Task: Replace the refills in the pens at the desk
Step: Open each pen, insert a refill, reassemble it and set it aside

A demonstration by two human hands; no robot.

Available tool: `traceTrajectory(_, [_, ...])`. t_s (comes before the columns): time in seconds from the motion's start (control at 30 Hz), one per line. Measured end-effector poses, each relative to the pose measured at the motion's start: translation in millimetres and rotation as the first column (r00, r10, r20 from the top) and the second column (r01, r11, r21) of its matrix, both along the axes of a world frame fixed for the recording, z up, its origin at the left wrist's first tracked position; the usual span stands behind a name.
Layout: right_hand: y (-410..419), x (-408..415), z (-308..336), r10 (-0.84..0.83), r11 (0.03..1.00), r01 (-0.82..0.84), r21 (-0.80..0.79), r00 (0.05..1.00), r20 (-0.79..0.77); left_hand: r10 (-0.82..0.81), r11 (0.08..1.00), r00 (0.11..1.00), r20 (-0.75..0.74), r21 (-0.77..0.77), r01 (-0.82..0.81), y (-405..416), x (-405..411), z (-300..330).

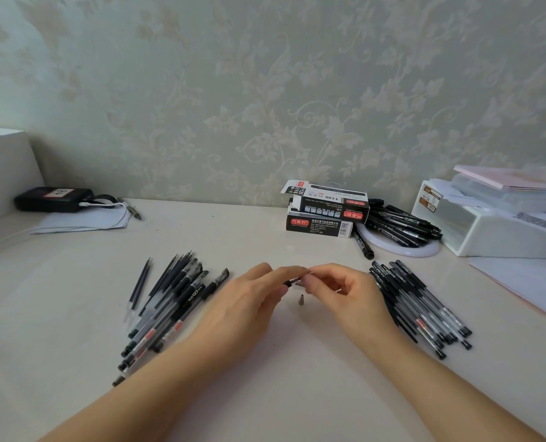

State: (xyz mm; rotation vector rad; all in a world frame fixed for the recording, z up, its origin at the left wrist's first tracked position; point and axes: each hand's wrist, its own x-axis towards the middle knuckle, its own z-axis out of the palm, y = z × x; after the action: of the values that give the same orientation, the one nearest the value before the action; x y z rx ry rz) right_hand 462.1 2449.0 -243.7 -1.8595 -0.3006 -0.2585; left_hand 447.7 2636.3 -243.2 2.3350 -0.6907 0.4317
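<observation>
Both hands meet over the middle of the desk (265, 362). My left hand (249, 298) grips a pen barrel whose black grip end (287, 283) pokes out between the fingers. My right hand (338, 291) pinches a thin piece at that end; what it is stays hidden. A small dark pen tip (301, 300) lies on the desk just below the fingers. Left of my hands lies a pile of black gel pens and loose refills (169, 301). Another pile of pens (421, 307) lies to the right.
Two stacked black refill boxes (326, 210) stand at the back, beside more pens on a white round plate (402, 228). White storage boxes (495, 218) and papers (520, 282) fill the right. A black device with a cable (53, 199) sits on paper at the back left.
</observation>
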Motion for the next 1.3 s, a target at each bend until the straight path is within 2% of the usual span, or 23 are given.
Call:
traceTrajectory(0.1, [0.7, 1.0, 0.6, -0.018, 0.988, 0.023, 0.154, 0.999, -0.036, 0.03, 1.0, 1.0, 0.001, -0.006, -0.03, 0.6, -0.5, -0.3])
traceTrajectory(0.27, [-4.9, 4.7, -0.2, -0.186, 0.892, 0.2, 0.406, 0.98, -0.073, 0.176, 0.984, 0.984, 0.013, 0.018, -0.176, 2.2, -1.5, -0.2])
traceTrajectory(0.43, [-5.5, 4.7, -4.0, -0.236, 0.88, 0.246, 0.406, 0.969, -0.075, 0.329, 0.944, 0.944, 0.034, -0.003, -0.329, 2.7, -2.1, 4.2])
traceTrajectory(0.53, [-4.9, 4.8, -5.2, -0.224, 0.886, 0.237, 0.399, 0.971, -0.079, 0.422, 0.906, 0.904, 0.072, -0.071, -0.417, 2.7, -2.8, 6.4])
traceTrajectory(0.63, [-5.3, 4.9, -3.4, -0.221, 0.882, 0.235, 0.408, 0.972, -0.082, 0.45, 0.888, 0.888, 0.099, -0.161, -0.432, 3.1, -1.2, 8.8])
traceTrajectory(0.7, [-3.8, 3.3, -1.7, -0.181, 0.913, 0.191, 0.36, 0.982, -0.063, 0.416, 0.904, 0.9, 0.127, -0.161, -0.395, 2.3, -1.9, 10.3])
traceTrajectory(0.87, [4.4, -2.7, 2.4, -0.032, 0.958, 0.037, 0.286, 0.999, -0.021, 0.302, 0.953, 0.936, 0.18, -0.028, -0.302, -0.7, -6.3, 9.3])
traceTrajectory(1.0, [3.3, -3.3, 4.1, -0.002, 0.961, 0.006, 0.278, 1.0, -0.012, 0.214, 0.977, 0.967, 0.137, -0.026, -0.212, 0.0, -6.1, 10.7])
traceTrajectory(1.13, [3.8, -3.0, 4.6, 0.013, 0.964, -0.007, 0.266, 1.0, -0.021, 0.263, 0.964, 0.949, 0.172, -0.003, -0.267, -0.2, -9.0, 12.9])
traceTrajectory(1.17, [2.7, -2.8, 5.6, -0.02, 0.974, 0.02, 0.228, 1.0, -0.004, 0.303, 0.952, 0.934, 0.188, -0.021, -0.305, 1.9, -9.0, 15.1])
traceTrajectory(1.23, [-4.9, -0.9, 7.4, -0.167, 0.986, 0.164, 0.036, 0.981, 0.096, 0.418, 0.908, 0.886, 0.202, -0.057, -0.415, 12.2, -5.9, 20.8])
traceTrajectory(1.3, [-18.1, 0.9, 8.6, -0.297, 0.897, 0.358, -0.26, 0.922, 0.247, 0.563, 0.822, 0.813, 0.148, -0.003, -0.569, 30.4, 1.8, 25.4])
